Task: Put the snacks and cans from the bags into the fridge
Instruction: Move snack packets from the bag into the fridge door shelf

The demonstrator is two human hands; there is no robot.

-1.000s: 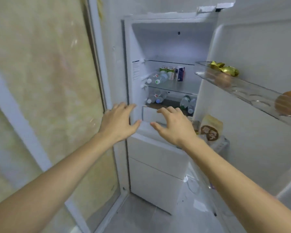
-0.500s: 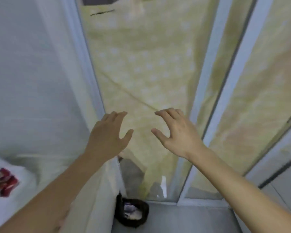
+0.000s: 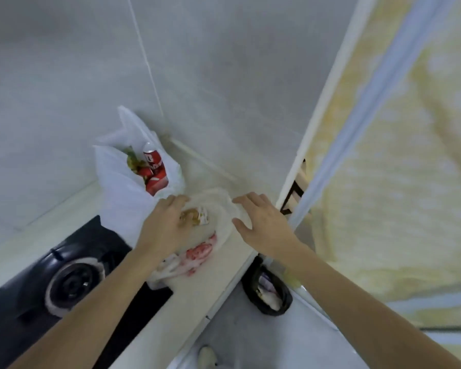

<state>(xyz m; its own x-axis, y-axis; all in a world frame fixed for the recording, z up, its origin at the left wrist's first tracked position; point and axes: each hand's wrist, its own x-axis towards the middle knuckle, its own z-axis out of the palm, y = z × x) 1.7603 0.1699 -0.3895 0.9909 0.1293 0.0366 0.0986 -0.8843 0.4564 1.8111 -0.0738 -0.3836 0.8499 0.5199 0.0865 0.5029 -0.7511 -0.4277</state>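
left hand (image 3: 165, 225): over the low bag (image 3: 218, 206), fingers bent down onto a snack pack (image 3: 196, 215); can't tell if the grip has closed on it
right hand (image 3: 261, 222): fingers spread, on the same bag's right edge, holding nothing
tall bag (image 3: 120, 187): upright on counter (image 3: 197, 275) by the wall, red cans (image 3: 155, 166) inside
stove (image 3: 72, 278): left of the bags

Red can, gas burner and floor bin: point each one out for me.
red can (image 3: 151, 156), head view, upper label side.
gas burner (image 3: 73, 284), head view, centre of ring.
floor bin (image 3: 284, 304), head view, black rim.
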